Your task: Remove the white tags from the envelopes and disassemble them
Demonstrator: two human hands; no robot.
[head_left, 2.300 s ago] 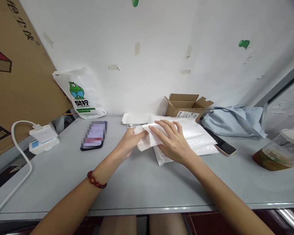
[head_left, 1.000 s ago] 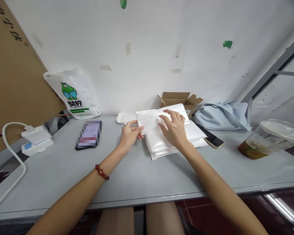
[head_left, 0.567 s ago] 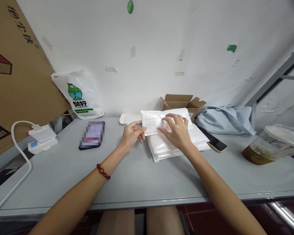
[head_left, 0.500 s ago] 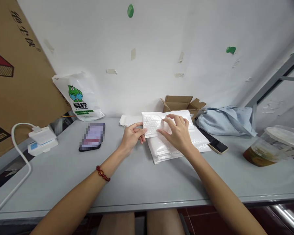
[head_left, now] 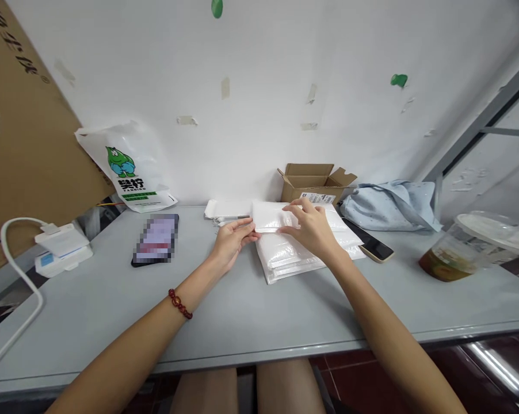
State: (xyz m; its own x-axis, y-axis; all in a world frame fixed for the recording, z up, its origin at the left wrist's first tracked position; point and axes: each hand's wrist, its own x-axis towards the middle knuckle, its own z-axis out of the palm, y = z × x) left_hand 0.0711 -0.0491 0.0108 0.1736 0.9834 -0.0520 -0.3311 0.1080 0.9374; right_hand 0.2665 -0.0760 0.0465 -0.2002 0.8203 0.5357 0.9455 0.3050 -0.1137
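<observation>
My left hand point(head_left: 236, 241) is closed on the left edge of a small white bubble mailer point(head_left: 268, 215), the edge pinched between thumb and fingers. My right hand point(head_left: 311, 224) curves over the right part of that mailer, thumb and forefinger apart near its surface. Whether these fingertips press on it is hard to tell. Beneath lie larger white bubble mailers point(head_left: 281, 256), stacked on the grey table point(head_left: 225, 322). My right hand and wrist cover part of the stack.
Behind the stack stand an open cardboard box point(head_left: 306, 175) and a flat white box point(head_left: 227, 208). To the right are a phone point(head_left: 378, 251), a light blue cloth bag point(head_left: 389, 204) and a drink cup point(head_left: 453, 253). Leftward are another phone point(head_left: 156, 238), white chargers point(head_left: 63, 247) and a white bag point(head_left: 125, 167).
The small mailer has tilted flatter, so its face looks narrower. Both hands keep their places on or over it. The whole view has shifted slightly, and more of the cardboard box shows.
</observation>
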